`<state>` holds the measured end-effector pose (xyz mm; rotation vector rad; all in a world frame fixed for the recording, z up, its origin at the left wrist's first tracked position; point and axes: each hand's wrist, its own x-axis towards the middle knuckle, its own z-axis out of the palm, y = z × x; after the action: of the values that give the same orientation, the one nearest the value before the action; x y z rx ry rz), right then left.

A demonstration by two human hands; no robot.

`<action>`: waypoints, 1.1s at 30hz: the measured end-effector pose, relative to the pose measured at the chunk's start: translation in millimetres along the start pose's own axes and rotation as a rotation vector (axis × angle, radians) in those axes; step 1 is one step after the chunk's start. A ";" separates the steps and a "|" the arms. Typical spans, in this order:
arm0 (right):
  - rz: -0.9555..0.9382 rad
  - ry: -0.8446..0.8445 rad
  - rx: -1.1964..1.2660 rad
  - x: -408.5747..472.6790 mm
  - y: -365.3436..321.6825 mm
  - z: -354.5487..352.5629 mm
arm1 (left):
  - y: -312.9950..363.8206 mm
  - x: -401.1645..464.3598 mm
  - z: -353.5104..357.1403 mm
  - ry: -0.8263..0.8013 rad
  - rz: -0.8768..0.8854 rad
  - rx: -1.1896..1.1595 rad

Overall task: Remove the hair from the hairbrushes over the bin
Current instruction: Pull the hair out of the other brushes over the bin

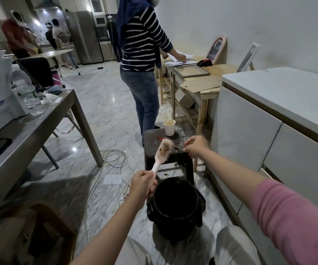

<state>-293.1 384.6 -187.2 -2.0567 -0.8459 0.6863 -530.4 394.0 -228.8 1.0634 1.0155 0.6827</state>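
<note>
Currently my left hand (143,185) grips the brush (163,152) by its handle, bristles up, head tilted out past the bin (175,205) toward the stool (160,138). Right hand (194,147) hovers beside the head, fingers curled in a pinch; whether it holds hair, I cannot tell. Hair is matted among the bristles. Best to draw the head back over the bin, then pull from the mat's edge.

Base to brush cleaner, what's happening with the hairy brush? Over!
Left hand grips pink hairbrush by its handle, hair still in bristles. Right hand curled over the stool, contents unclear. Bin open below, nothing blocking.
</note>
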 end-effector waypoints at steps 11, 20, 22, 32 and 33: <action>0.075 -0.293 0.231 -17.0 -18.0 9.6 | 5.0 -10.0 13.3 -0.068 -0.009 -0.002; -0.100 0.010 -0.092 -15.6 -13.3 11.7 | -3.5 -7.8 6.9 0.042 -0.011 0.090; -0.111 -0.001 -0.097 -15.3 -13.3 13.0 | -6.0 -7.0 5.6 0.077 -0.015 0.096; -0.103 0.165 0.040 -10.4 -14.5 25.6 | -9.2 1.9 10.0 0.246 -0.023 0.074; -0.089 0.200 0.072 -10.5 -15.8 26.9 | -10.1 4.0 9.4 0.284 -0.031 0.070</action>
<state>-323.9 396.3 -186.9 -1.9725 -0.7815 0.4473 -520.3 390.2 -238.4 1.0267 1.3058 0.7931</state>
